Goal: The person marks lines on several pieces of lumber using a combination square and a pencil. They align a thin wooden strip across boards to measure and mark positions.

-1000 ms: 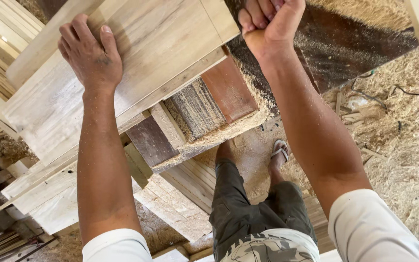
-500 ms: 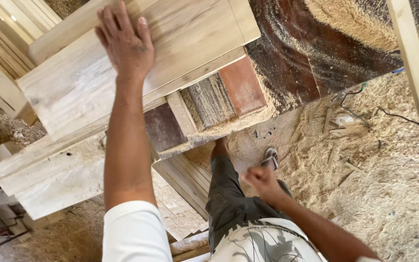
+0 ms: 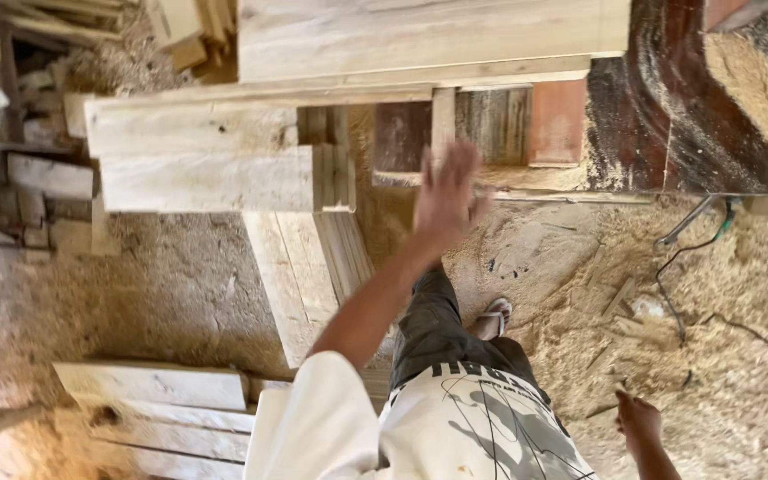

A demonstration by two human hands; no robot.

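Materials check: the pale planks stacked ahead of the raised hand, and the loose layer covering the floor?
Pale planks: looks like raw, unfinished sawn wood, matte with visible grain and squared ends. Floor layer: apparently sawdust and wood shavings, tan, granular, with scattered chips. The left hand is raised open before the stack, holding nothing.

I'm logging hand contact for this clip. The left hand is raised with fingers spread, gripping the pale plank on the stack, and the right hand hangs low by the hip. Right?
Not quite. In the head view the left hand is raised with fingers spread, but it grips nothing: it is open in the air, short of the pale plank. The right hand does hang low by the hip.
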